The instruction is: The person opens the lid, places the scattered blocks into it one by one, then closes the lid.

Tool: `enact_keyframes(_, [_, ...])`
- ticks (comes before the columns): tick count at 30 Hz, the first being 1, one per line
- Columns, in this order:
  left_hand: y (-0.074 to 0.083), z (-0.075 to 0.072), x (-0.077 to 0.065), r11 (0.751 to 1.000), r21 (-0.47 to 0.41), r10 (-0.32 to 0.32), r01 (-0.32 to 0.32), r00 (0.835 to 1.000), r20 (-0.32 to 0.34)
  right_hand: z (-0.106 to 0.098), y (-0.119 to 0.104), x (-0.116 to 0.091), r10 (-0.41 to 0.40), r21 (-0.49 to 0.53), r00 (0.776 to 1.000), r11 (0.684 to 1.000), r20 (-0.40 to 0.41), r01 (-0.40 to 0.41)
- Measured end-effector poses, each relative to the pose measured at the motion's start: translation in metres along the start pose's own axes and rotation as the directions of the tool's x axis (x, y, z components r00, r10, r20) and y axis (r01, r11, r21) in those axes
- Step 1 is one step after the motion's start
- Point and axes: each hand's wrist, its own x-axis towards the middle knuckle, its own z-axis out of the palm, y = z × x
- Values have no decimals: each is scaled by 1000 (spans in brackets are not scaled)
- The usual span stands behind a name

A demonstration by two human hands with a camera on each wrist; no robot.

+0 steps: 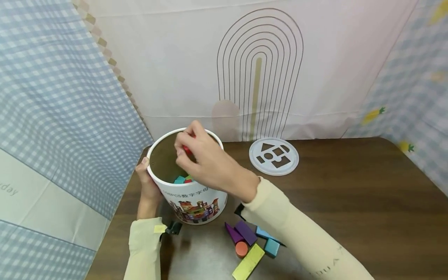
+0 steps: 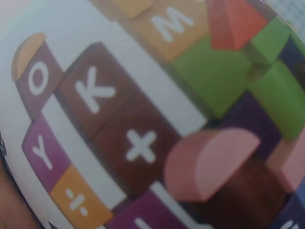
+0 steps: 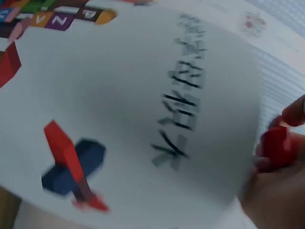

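My left hand (image 1: pixel 148 186) holds the side of a white round bucket (image 1: pixel 218 204) printed with letter blocks, thumb up at its rim. Over the bucket's mouth, my right hand (image 1: pixel 206 159) pinches a small red block (image 1: pixel 188 149) between thumb and fingers. The same red block (image 3: pixel 278 147) shows beside the bucket's printed wall in the right wrist view. Down inside lie teal, green and red blocks (image 1: pixel 180 180), partly hidden by the front rim. Only the printed bucket wall (image 2: pixel 157 114) and a sliver of skin fill the left wrist view.
Several loose blocks lie on the brown table (image 1: pixel 332 194) in front of the bucket: a purple block (image 1: pixel 246 232), an orange cylinder (image 1: pixel 241 249), a yellow-green bar (image 1: pixel 249 262), a blue block (image 1: pixel 272 247). Behind them, near the hanging cloth, sits a white lid (image 1: pixel 274 171) with shaped holes.
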Motion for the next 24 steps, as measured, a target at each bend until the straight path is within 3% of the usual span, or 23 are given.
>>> enact_keyframes(2, [0, 0, -1, 1000, 1, -1, 1, 1000, -2, 9, 4, 8, 96, -72, 986, 994, 134, -87])
enact_keyframes(3, [0, 0, -1, 1000, -2, -2, 2, 1000, 5, 12, 5, 11, 143, -114, 966, 986, 215, -120])
enact_keyframes(5, [0, -1, 0, 1000, -3, -1, 1, 1000, 10, 16, 8, 19, 218, -189, 896, 970, 386, -155])
enact_keyframes(7, [-1, -1, 1, 1000, -7, 3, -3, 1000, 4, 17, 11, 27, 250, -234, 792, 962, 557, -139])
enact_keyframes(9, [-1, -2, 2, 1000, -12, 0, 0, 1000, 0, 20, 16, 36, 227, -196, 671, 973, 706, -124])
enact_keyframes(11, [-2, 0, 3, 1000, -19, -3, 3, 1000, 1, 21, 21, 42, 214, -191, 562, 976, 799, -100])
enact_keyframes(12, [-2, 0, 3, 1000, -23, -4, 4, 1000, 0, 22, 23, 43, 238, -213, 516, 971, 823, -108])
enact_keyframes(14, [-3, 0, 2, 999, -33, -3, 2, 1000, -4, 25, 23, 42, 387, -323, 453, 922, 804, -214])
enact_keyframes(16, [-4, 0, 2, 999, -46, -3, 3, 1000, 3, 26, 20, 39, 569, -454, 401, 820, 718, -349])
enact_keyframes(17, [-3, 0, 2, 999, -51, 0, 0, 1000, 9, 26, 18, 37, 653, -500, 376, 751, 658, -431])
enact_keyframes(19, [-3, 1, 2, 998, -60, -1, 2, 1000, 8, 25, 16, 34, 751, -527, 338, 647, 568, -551])
enact_keyframes(21, [-2, 2, 1, 999, -49, -8, 8, 1000, 4, 25, 16, 33, 761, -517, 328, 629, 559, -580])
enact_keyframes(24, [-2, 2, -1, 999, -43, -21, 20, 1000, -20, 27, 17, 32, 737, -491, 308, 645, 601, -585])
